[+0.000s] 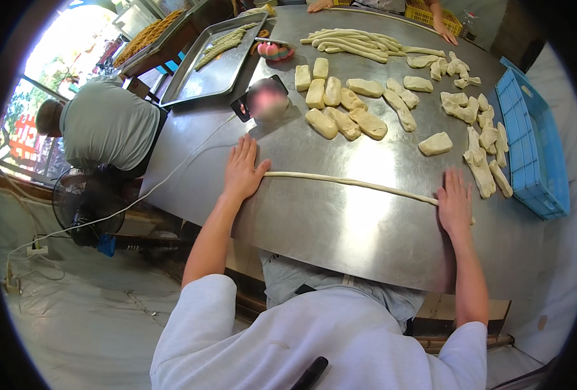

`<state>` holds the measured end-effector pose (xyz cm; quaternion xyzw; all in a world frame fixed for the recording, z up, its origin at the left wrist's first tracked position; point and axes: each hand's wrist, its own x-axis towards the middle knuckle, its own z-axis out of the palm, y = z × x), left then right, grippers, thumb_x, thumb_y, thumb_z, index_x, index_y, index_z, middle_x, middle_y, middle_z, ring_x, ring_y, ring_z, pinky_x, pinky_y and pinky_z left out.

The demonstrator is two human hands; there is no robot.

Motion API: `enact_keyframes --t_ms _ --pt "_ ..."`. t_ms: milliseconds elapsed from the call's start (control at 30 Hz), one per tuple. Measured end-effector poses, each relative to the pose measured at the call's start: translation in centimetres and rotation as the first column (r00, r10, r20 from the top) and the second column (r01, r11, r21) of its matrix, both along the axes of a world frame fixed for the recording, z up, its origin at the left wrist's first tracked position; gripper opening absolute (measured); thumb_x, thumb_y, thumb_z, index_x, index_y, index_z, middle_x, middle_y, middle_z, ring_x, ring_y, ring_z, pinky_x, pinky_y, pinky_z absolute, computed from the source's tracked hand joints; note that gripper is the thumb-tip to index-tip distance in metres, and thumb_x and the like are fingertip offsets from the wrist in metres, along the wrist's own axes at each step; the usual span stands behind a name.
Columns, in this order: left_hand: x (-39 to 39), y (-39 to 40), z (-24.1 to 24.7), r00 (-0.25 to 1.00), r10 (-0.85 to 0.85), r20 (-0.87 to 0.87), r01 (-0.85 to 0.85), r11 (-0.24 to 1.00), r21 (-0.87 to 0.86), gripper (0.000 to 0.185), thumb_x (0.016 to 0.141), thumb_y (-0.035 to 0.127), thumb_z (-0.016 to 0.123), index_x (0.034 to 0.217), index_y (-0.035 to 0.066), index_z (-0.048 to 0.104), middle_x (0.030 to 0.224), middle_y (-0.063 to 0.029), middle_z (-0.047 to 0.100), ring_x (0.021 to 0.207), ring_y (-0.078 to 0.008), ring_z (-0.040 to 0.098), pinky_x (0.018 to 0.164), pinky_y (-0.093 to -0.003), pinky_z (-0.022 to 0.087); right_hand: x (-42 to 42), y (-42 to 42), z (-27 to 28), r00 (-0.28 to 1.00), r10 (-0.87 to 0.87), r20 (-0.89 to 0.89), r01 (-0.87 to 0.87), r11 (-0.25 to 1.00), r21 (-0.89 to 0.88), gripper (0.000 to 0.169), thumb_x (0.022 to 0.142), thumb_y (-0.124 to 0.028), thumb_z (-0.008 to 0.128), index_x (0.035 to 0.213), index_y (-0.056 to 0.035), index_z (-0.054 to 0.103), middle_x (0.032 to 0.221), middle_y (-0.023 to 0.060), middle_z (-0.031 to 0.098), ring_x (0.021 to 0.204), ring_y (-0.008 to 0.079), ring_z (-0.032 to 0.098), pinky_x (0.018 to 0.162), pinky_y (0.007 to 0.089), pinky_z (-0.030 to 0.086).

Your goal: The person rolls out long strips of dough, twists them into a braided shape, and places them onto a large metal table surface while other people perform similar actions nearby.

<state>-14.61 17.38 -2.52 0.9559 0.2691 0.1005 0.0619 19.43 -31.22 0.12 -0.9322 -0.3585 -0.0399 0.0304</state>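
Note:
A long thin rope of pale dough stretches across the steel table in front of me. My left hand rests flat at its left end, with the end hidden under the palm. Flat across the right part lies my right hand, slightly blurred, and a short tip of dough shows past it. Neither hand grips the rope. Beyond it are several plump dough pieces, a single dough block and irregular dough scraps. A heap of rolled dough strands lies farther back.
A blue plastic crate stands at the right edge. Left of the dough are a phone with a white cable and a metal tray holding twisted dough. Another person's hands work a strand opposite; a seated person is left.

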Motion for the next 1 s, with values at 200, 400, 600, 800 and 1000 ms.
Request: enact_keyframes --t_ms 200,400,600,800,1000 --pt "-1.4 -2.9 1.6 0.957 0.232 -0.177 -0.216 0.971 0.103 0.077 0.11 0.049 0.059 0.164 -0.004 0.046 0.175 -0.0292 0.038 0.166 -0.0443 0.03 0.134 -0.0553 0.026 -4.9 -7.5 1.4 0.969 -0.014 -0.248 -0.012 0.995 -0.1 0.064 0.113 -0.026 0.048 0.172 -0.0017 0.036 0.18 0.0201 0.034 0.168 0.0359 0.028 0.138 0.0576 0.016" --pt "-3.7 1.3 -1.2 0.999 -0.034 0.003 0.034 0.999 -0.032 0.08 0.109 0.051 0.062 0.166 -0.003 0.045 0.176 -0.0277 0.037 0.166 -0.0463 0.029 0.135 -0.0571 0.024 -3.6 -10.5 0.0 0.982 -0.074 -0.176 0.056 0.993 -0.101 0.067 0.113 -0.027 0.047 0.175 -0.0032 0.031 0.183 0.0176 0.028 0.171 0.035 0.023 0.139 0.0575 0.01" --pt "1.7 3.6 0.5 0.961 0.251 -0.12 -0.23 0.96 0.162 0.077 0.113 0.051 0.052 0.167 -0.003 0.042 0.179 -0.0263 0.034 0.167 -0.043 0.027 0.135 -0.0604 0.022 2.6 -7.4 -0.6 0.995 -0.097 0.034 0.1 0.99 -0.099 0.066 0.115 -0.027 0.045 0.175 -0.0043 0.031 0.184 0.0151 0.028 0.172 0.0318 0.016 0.139 0.0579 0.004" --pt "-6.2 -4.4 1.0 0.992 -0.041 0.117 0.027 0.992 0.125 0.051 0.108 0.034 0.068 0.149 0.004 0.066 0.154 -0.0198 0.066 0.147 -0.0416 0.058 0.128 -0.06 0.035 -6.8 -13.5 0.0 0.999 0.02 -0.032 -0.022 0.999 -0.048 0.055 0.11 -0.021 0.06 0.16 0.0024 0.053 0.173 0.0195 0.047 0.164 0.0356 0.039 0.136 0.057 0.025" --pt "-5.2 -1.6 4.6 0.984 -0.004 0.18 0.134 0.685 -0.716 0.023 0.11 0.026 0.067 0.114 0.004 0.074 0.096 -0.0055 0.076 0.089 -0.0235 0.073 0.091 -0.0404 0.057 -0.4 -12.4 2.4 0.549 0.164 -0.819 0.199 0.926 0.319 0.019 0.107 -0.018 0.068 0.118 -0.0051 0.077 0.108 0.0097 0.077 0.101 0.0218 0.073 0.089 0.0348 0.056"
